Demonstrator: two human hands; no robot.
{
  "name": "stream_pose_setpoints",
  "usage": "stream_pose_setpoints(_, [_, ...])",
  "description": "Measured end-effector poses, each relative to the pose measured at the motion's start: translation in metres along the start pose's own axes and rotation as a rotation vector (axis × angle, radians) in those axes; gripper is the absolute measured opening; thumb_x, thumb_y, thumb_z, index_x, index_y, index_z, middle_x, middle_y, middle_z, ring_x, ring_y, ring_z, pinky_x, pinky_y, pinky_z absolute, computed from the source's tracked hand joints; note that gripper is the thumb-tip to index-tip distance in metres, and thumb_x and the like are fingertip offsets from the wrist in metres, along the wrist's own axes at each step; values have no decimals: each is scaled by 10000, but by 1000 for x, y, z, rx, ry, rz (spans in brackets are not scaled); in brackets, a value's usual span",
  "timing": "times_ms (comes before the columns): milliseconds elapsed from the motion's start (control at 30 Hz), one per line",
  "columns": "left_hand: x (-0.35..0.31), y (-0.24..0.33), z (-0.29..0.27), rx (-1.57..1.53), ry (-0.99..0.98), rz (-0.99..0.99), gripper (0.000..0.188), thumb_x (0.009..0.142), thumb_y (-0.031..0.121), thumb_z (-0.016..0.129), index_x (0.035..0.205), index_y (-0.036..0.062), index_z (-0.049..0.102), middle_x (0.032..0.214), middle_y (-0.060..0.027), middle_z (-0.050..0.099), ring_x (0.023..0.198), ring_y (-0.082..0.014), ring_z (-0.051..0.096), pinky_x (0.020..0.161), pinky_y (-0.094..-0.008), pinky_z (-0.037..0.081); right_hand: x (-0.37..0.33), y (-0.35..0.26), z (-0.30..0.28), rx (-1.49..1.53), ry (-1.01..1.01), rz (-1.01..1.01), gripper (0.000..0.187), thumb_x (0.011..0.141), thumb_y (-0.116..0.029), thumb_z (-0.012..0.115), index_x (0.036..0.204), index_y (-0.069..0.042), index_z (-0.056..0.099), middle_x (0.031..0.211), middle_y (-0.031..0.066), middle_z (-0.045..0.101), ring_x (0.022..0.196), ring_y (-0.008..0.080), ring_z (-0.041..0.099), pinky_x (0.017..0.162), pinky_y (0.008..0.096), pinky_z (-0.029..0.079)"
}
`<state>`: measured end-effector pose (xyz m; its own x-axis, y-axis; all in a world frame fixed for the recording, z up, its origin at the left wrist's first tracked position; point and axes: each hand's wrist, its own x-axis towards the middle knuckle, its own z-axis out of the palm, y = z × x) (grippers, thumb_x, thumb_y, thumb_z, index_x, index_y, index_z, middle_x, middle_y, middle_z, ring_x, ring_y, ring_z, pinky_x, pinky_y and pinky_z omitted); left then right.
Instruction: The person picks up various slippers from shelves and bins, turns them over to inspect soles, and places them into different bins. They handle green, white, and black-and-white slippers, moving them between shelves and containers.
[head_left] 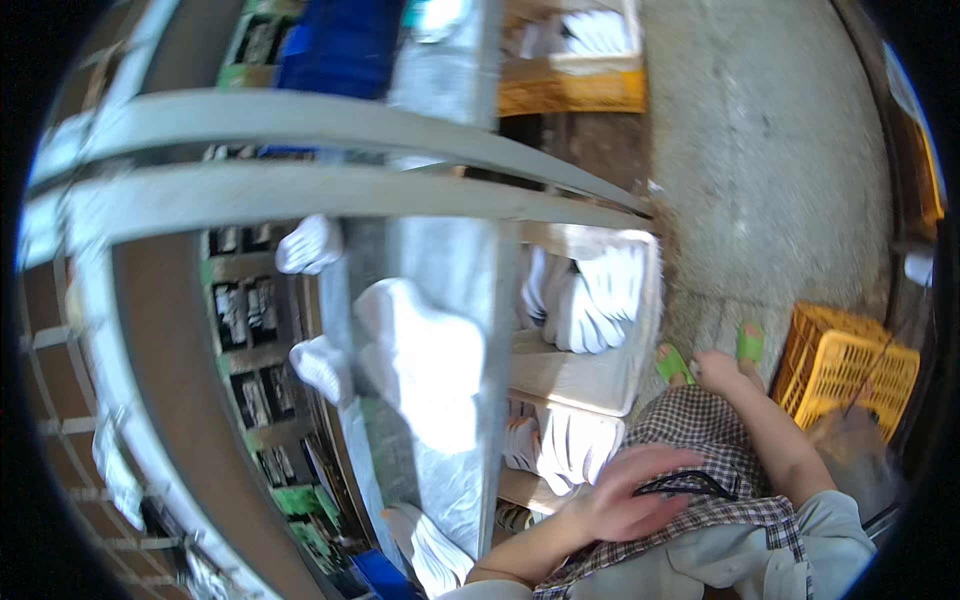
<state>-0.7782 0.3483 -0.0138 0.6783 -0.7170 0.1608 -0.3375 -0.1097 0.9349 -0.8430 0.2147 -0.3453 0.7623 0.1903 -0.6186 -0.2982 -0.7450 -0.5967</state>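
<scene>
My left hand (640,490) is in front of my checked apron (695,425), blurred, with its fingers apart and nothing visible in them. A dark strap or cord (690,485) shows beside those fingers. Farther forward, my right hand (716,370) is held low above my feet with its fingers curled in; whether they hold anything is hidden. To the left, a pile of white, rounded, soft-looking pieces (425,360) lies on a metal worktop (465,510), partly washed out by glare. Neither hand touches them.
Pale bins (640,370) with stacks of white pieces stand below the worktop's edge. A grey metal frame (330,195) crosses the left side. A yellow crate (860,370) stands on the concrete floor (770,150) at right. A blue bin (340,50) is at the far left.
</scene>
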Motion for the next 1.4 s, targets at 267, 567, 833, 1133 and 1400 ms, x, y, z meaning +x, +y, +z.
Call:
stream_pose_setpoints(267, [-102, -2, -264, 359, 1528, -222, 552, 859, 68, 569, 1341, 77, 300, 1334, -99, 374, 1043, -253, 543, 791, -361, 487, -21, 46, -14, -192, -160, 219, 331, 802, -205, 595, 1083, -29, 588, 1043, 195, 614, 949, 345, 603, 800, 426, 493])
stream_pose_setpoints(567, [-283, -130, -454, 858, 1025, -857, 614, 861, 193, 603, 1376, 5, 326, 1311, -192, 444, 1161, -334, 475, 860, -380, 460, -33, 8, -25, -254, -114, 260, 329, 815, -169, 562, 1118, -41, 557, 1024, 190, 616, 945, 343, 597, 792, 425, 492])
stream_pose_setpoints(833, [-248, -85, -398, 237, 1130, -602, 406, 902, 98, 490, 1272, -60, 436, 1229, -226, 511, 1147, -377, 488, 969, -432, 461, -60, -150, -97, 284, 475, -434, 196, 789, -121, 606, 973, -59, 634, 909, 128, 640, 842, 310, 619, 708, 388, 501])
stream_pose_setpoints(1133, [-155, 42, -116, -998, 728, -253, 712, 716, -48, 635, 1353, 60, 336, 1226, -176, 508, 1079, -323, 553, 888, -452, 487, -116, -282, -175, 1268, -166, -951, 823, 918, -308, 551, 1476, -105, -17, 1506, 173, 147, 1373, 256, 211, 1092, 379, 237])
stream_pose_setpoints(1400, [-73, 60, -73, -146, 202, -646, 863, 754, 106, 742, 1410, -17, 195, 1354, -132, 387, 1246, -243, 387, 1032, -376, 329, -177, -251, -209, 1831, -23, -931, 804, 843, -245, 497, 1482, -78, 38, 1508, 139, 162, 1368, 243, 254, 1117, 367, 230])
